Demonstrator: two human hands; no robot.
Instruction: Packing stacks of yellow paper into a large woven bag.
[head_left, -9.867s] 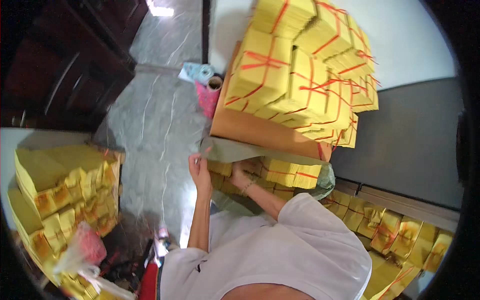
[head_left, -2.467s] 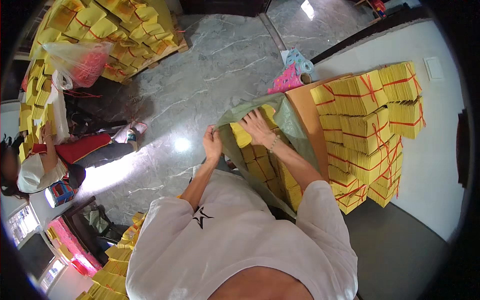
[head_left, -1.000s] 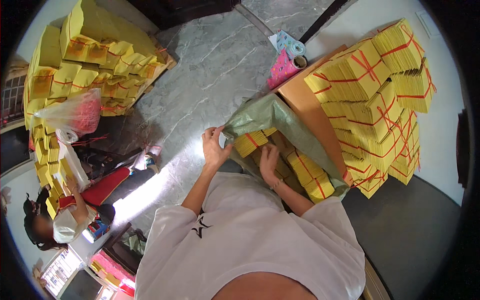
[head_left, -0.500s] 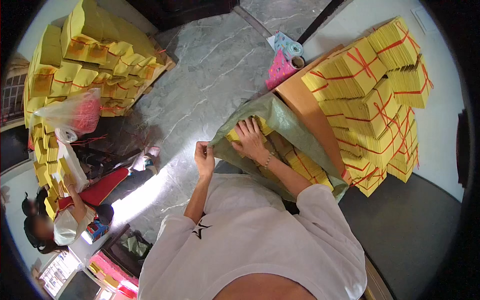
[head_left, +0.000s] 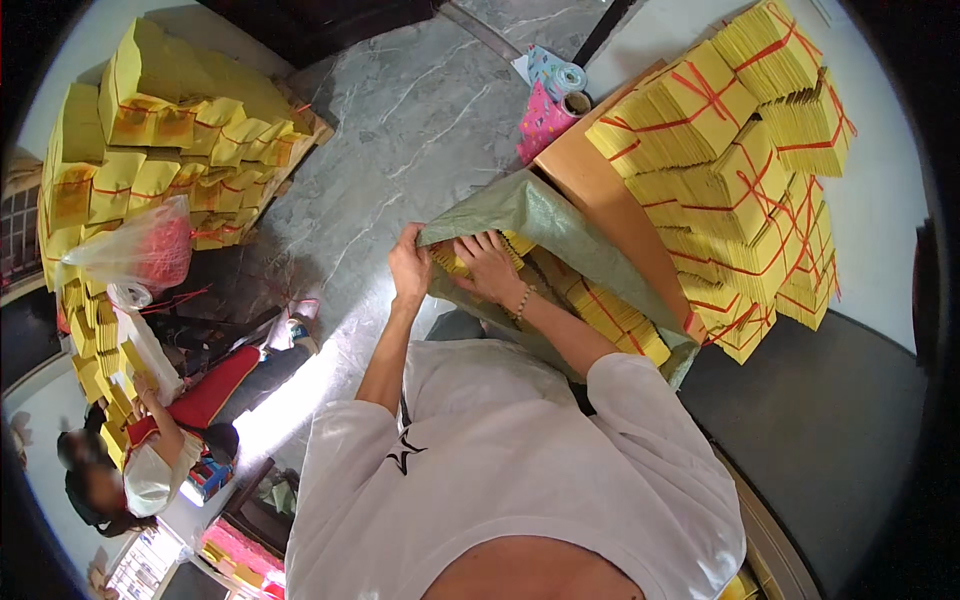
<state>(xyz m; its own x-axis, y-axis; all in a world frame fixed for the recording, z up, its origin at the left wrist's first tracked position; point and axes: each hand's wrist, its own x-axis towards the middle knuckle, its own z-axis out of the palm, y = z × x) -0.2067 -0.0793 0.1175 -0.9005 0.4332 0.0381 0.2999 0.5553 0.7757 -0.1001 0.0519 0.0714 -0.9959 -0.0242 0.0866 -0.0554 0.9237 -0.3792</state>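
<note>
- Lying inside the mouth of the green sack (head_left: 522,205), at its upper-left end: partly covered yellow paper bundle (head_left: 447,259), directly under the fingers of the right hand (head_left: 490,269).
- Nearer to the right hand, by touch; just beside the left hand (head_left: 409,270), on the inner side of the sack's edge.
- Clamped on the sack's rim with the left hand, fingers curled together over the fabric.
- Resting on the bundle with the right hand, back upward, fingers slightly apart; cannot tell whether pinching, with the thumb's contact unclear.
- Hard to judge for the bundle's own long axis, under so much hand; running from upper left to lower right for the sack's mouth, as also for the red-tied row of bundles (head_left: 604,316) farther down inside.
- Crossing that mouth from the lower right with the right forearm.
- Just beyond the sack, to the upper right: orange-brown board (head_left: 612,222), with tied yellow stacks (head_left: 690,115) alongside.
- Without legible writing or labels on bundles, sack or board; only a black star-like outline (head_left: 405,454) on the white shirt (head_left: 520,450), apparently not lettering.
</note>
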